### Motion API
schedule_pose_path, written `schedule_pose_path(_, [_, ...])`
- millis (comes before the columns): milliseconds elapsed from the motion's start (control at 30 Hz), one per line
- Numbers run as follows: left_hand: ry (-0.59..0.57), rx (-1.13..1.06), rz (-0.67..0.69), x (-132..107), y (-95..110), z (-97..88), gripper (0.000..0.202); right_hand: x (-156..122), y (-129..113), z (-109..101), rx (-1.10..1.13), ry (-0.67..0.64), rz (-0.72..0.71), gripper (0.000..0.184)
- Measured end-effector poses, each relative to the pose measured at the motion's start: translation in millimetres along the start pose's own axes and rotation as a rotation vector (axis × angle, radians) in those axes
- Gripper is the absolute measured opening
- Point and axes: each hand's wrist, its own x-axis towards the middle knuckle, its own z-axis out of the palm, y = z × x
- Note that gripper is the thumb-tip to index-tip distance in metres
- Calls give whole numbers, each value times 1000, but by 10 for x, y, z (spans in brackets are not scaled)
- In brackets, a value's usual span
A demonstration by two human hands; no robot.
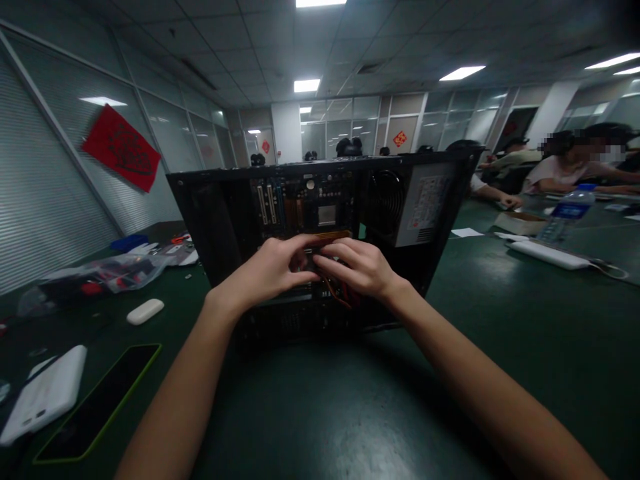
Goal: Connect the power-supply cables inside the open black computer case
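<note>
In the middle stands a black computer case (200, 233) with its side open toward me. Its motherboard (300, 213) shows inside, and a silver power supply (425, 207) sits at the upper right. Both my hands are in the opening, fingertips close together in front of the lower motherboard. My left hand (273, 267) is curled, thumb below the fingers; what they grip is hidden. My right hand (363, 265) is closed over thin red and dark cables (340, 297) that hang below its fingers. A yellow-orange strip (333, 235) shows just above the fingertips.
On the green table (310, 407) at left lie a green-edged phone (100, 407), a white phone (50, 390), a white earbud case (145, 311) and plastic bags (107, 273). At right are a water bottle (567, 217), a white power strip (550, 255) and seated people.
</note>
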Motion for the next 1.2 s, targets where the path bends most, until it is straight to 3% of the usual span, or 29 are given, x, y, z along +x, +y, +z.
schedule_pose_path(100, [30, 71, 7, 13, -63, 41, 47, 21, 14, 30, -170, -31, 48, 36])
schedule_pose_path(267, [51, 248, -2, 56, -152, 140, 21, 45, 47, -22, -361, -179, 318, 32])
schedule_pose_path(400, [80, 336, -47, 74, -215, 182, 19, 5, 185, 12, -347, -267, 446, 29])
schedule_pose_path(567, [111, 438, -85, 97, -294, 249, 18, -85, 384, 126, -332, -278, 524, 27])
schedule_pose_path(733, [114, 493, -61, 170, -414, 481, 16, -123, 429, 176, -277, -334, 502, 23])
schedule_pose_path(833, [22, 479, -59, 296, -508, 609, 16, -112, 413, 193, -270, -370, 468, 23])
schedule_pose_path(933, [-55, 493, -41, 468, -581, 641, 16, -92, 405, 195, -266, -375, 474, 21])
schedule_pose_path(1033, [-59, 536, 7, 587, -605, 642, 16, -79, 399, 186, -253, -358, 490, 20])
schedule_pose_path(1200, [-56, 557, -81, 565, -605, 738, 15, -68, 374, 186, -241, -345, 481, 18])
